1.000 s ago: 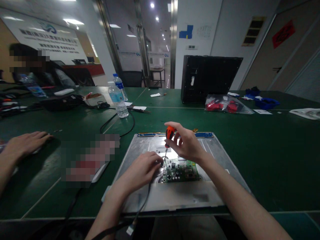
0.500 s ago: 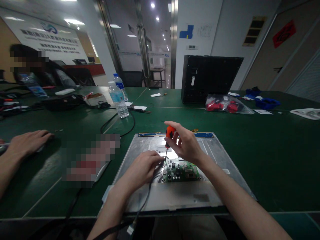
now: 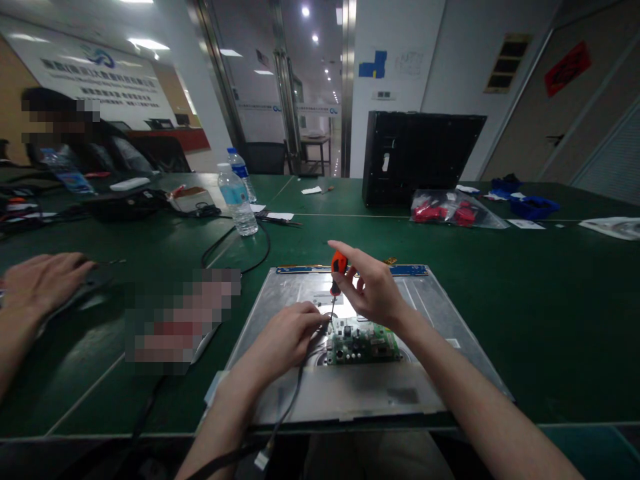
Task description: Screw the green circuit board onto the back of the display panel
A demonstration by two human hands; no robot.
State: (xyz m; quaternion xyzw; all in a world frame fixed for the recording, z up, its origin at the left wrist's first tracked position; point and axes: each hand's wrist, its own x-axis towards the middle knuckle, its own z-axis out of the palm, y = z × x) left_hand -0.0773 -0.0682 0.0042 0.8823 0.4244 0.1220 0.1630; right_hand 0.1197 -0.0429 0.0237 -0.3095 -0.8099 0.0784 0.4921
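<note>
At the left corner of the small green circuit board (image 3: 367,343), on the flat silver metal panel (image 3: 435,300), tip unmoved; right hand (image 3: 375,293) re-fingers the upright orange-handled screwdriver (image 3: 339,263), index now straighter; left hand (image 3: 283,337) bunched narrow beside the tip. Probably mid-turn.

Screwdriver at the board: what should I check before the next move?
1. Right hand grips the screwdriver by its orange handle: ok.
2. Screwdriver upright, tip down at the circuit board corner: ok.
3. Tip seated in a screw: cannot tell; left hand fingers cover it.
4. Metal panel flat on the green table: ok.
5. Black cable off the panel: not ok; it crosses the near edge.
6. Co-worker's hand away from the panel: ok.
</note>
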